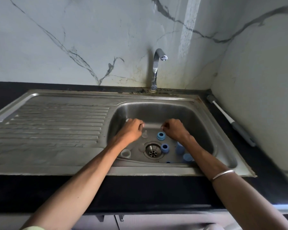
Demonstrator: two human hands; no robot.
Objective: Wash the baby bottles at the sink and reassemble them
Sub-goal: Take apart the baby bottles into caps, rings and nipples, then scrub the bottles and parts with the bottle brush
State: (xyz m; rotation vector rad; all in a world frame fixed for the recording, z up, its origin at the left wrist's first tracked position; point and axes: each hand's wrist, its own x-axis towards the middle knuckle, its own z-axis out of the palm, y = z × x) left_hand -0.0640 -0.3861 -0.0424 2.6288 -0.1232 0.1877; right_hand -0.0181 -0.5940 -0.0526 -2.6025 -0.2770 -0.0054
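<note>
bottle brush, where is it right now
In the head view the bottle brush lies on the dark counter right of the sink, along the side wall, untouched by either of the hands.

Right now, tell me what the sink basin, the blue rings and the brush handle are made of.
Sink basin: stainless steel by its look, brushed and dull, with grey sheen and streaky reflections.
Blue rings: probably plastic; matte, evenly coloured, moulded round.
Brush handle: likely white plastic, smooth, with a grey grip that may be rubber; too small to be sure.

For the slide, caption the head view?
Both hands reach into the steel sink over scattered blue collars and bottle parts.
</note>
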